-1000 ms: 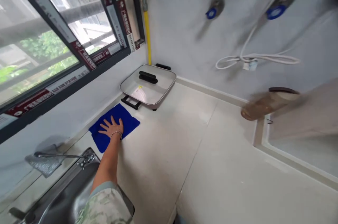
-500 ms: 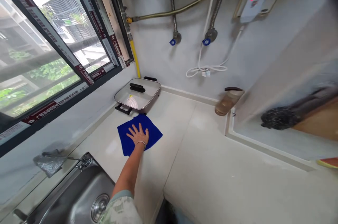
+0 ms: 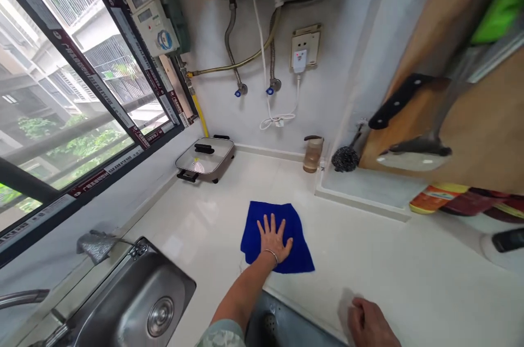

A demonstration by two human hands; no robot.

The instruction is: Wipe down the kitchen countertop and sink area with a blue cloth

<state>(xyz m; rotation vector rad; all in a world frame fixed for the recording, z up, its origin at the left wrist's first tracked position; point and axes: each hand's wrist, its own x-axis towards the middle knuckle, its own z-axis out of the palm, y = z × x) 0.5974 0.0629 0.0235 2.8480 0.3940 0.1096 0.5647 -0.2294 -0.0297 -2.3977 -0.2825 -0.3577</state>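
My left hand (image 3: 273, 242), with a thin bracelet at the wrist, lies flat with spread fingers on a blue cloth (image 3: 292, 251). The cloth is spread on the white countertop (image 3: 347, 249), one edge close to the counter's front. At the bottom right my right hand (image 3: 371, 326) is curled closed near the counter's front edge, apart from the cloth. Nothing shows in its fingers.
At the back left corner stands an electric pan (image 3: 207, 156) with a glass lid. A steel sink (image 3: 141, 298) is at the left. A brown-tinted pitcher (image 3: 313, 155) stands by the back wall. Knives, a black scrubber (image 3: 344, 159) and a cutting board (image 3: 478, 112) are at the right.
My left hand and the blue cloth have moved right and towards me, away from the electric pan. My right hand has come into view at the bottom right. The view has shifted too.
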